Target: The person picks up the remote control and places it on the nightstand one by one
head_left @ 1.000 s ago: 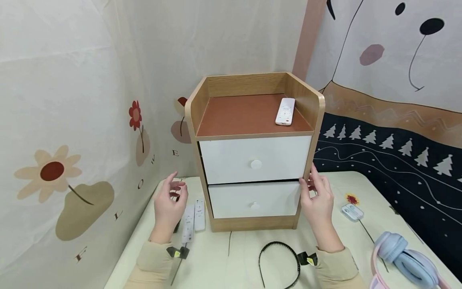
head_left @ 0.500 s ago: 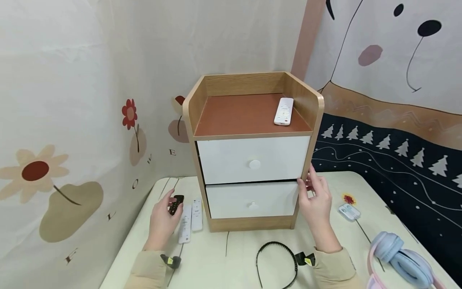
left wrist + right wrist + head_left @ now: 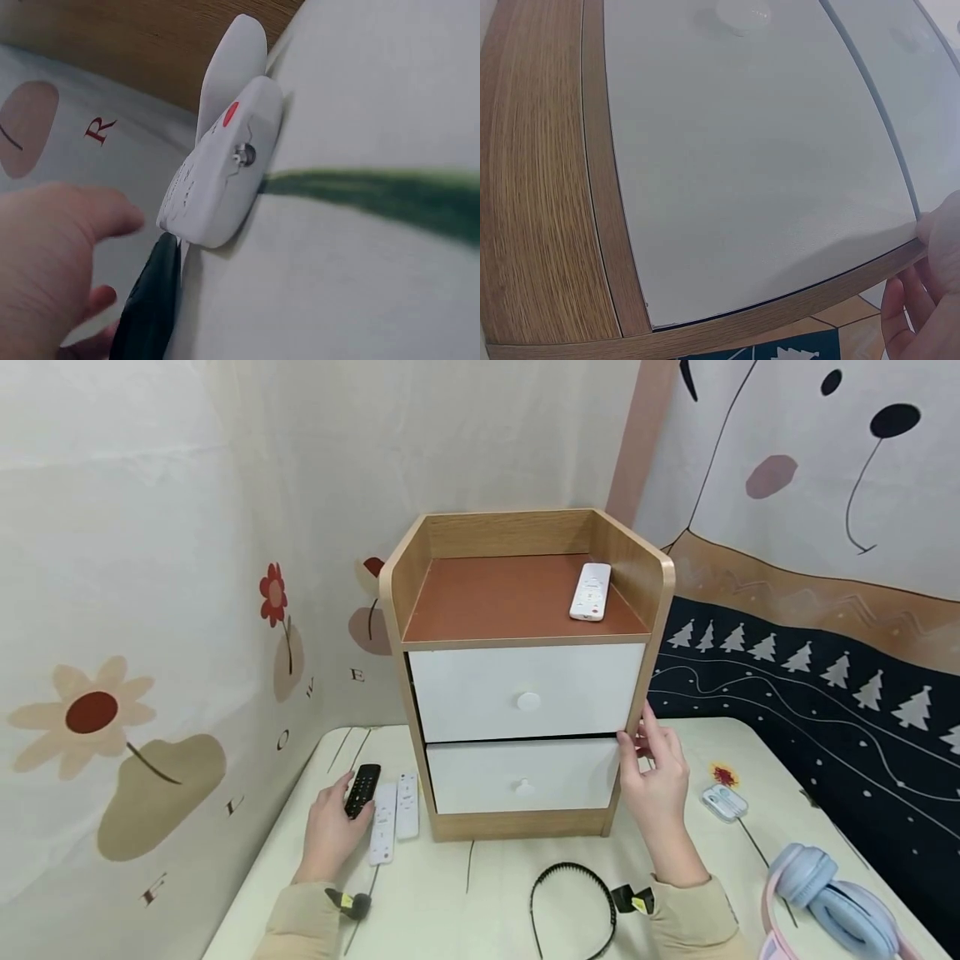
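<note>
My left hand (image 3: pixel 333 831) is low at the table's left side, around a black remote control (image 3: pixel 363 791). In the left wrist view the thumb (image 3: pixel 116 215) stands apart from the black remote (image 3: pixel 150 307), with the other fingers beyond it. Right beside it lie two white remotes, a nearer one (image 3: pixel 382 823) and a farther one (image 3: pixel 408 806). My right hand (image 3: pixel 657 785) holds the right side edge of a small wooden cabinet (image 3: pixel 517 824) with two white drawers. Its thumb is on the front at the seam between the drawers, its fingers around the side.
Another white remote (image 3: pixel 590 592) lies on the cabinet's brown top shelf. In front is a black headband (image 3: pixel 573 866) on the table (image 3: pixel 442 902). At right are a small clear case (image 3: pixel 725 802) and blue-and-pink headphones (image 3: pixel 840 893). Fabric hangings stand behind and at left.
My left hand has lowered and shifted slightly left, down to the black remote, which now shows more fully. My right hand keeps its hold on the cabinet's edge.
</note>
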`<state>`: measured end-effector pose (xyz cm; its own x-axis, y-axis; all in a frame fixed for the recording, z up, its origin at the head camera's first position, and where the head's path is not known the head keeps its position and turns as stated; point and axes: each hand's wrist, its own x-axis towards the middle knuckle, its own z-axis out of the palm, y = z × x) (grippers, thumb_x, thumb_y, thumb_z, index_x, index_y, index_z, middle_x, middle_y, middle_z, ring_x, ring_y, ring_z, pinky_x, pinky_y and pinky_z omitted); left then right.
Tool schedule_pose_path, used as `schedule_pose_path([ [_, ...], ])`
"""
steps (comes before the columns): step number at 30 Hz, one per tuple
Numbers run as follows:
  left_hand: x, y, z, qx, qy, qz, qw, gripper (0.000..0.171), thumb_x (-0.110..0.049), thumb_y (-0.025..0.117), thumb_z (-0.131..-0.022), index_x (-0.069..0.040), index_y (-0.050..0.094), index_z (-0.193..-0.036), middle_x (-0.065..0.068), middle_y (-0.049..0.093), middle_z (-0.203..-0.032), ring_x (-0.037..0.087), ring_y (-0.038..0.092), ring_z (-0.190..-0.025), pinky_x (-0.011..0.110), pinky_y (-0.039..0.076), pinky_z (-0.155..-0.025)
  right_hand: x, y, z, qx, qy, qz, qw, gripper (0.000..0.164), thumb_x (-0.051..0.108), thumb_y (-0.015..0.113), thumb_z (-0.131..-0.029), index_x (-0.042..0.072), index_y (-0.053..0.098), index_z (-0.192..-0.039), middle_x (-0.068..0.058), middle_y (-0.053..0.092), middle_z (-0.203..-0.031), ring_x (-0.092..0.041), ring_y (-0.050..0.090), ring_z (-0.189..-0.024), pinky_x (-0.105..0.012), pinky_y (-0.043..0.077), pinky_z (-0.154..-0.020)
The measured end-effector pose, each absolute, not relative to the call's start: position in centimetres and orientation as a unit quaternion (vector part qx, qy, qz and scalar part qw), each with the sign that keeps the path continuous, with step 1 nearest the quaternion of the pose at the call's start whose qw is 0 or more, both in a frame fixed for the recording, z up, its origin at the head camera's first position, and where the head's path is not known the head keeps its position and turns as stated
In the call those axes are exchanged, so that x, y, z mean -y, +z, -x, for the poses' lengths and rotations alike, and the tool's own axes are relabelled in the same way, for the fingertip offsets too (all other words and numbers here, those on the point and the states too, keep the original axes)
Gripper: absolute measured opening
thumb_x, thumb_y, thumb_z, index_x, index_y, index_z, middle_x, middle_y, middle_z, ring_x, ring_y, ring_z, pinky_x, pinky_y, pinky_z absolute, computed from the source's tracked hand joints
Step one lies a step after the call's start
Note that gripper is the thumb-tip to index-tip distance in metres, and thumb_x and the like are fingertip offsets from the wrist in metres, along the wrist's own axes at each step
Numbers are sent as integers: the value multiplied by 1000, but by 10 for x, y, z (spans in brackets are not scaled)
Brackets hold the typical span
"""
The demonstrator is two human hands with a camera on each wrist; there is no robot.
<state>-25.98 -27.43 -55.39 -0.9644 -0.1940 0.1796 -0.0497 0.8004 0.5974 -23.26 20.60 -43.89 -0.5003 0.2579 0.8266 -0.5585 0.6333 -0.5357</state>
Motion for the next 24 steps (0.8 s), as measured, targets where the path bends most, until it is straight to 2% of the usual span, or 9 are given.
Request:
schedule_pose_path([
  [6,277,-560,261,945,-300,-85,98,73,-29,71,-102,-4,42,-165,39,43,-162,61,48,-145,74,42,-118,-205,-438,232,759,417,-100,490,63,-7,75,-98,4,58,-158,-26,65,-104,17,52,-98,2,45,-84],
  [13,275,-560,261,950,-264,-104,130,52,-30,75,-99,-5,64,-144,36,63,-143,57,61,-127,69,50,-107,-206,-437,233,755,420,-102,493,63,-7,74,-98,3,58,-158,-27,66,-104,18,52,-99,2,45,-84],
  [17,274,-558,260,952,-246,-120,135,51,-32,75,-100,-10,68,-145,36,66,-139,56,65,-121,67,52,-103,-206,-437,232,755,419,-102,493,63,-7,74,-98,4,58,-158,-26,66,-104,16,52,-98,2,45,-84],
  [24,276,-552,253,960,-237,-117,96,60,-27,75,-94,-8,65,-151,39,65,-140,57,65,-123,68,52,-103,-205,-439,231,756,419,-103,493,63,-8,74,-97,3,59,-157,-26,65,-102,15,52,-98,3,45,-84],
])
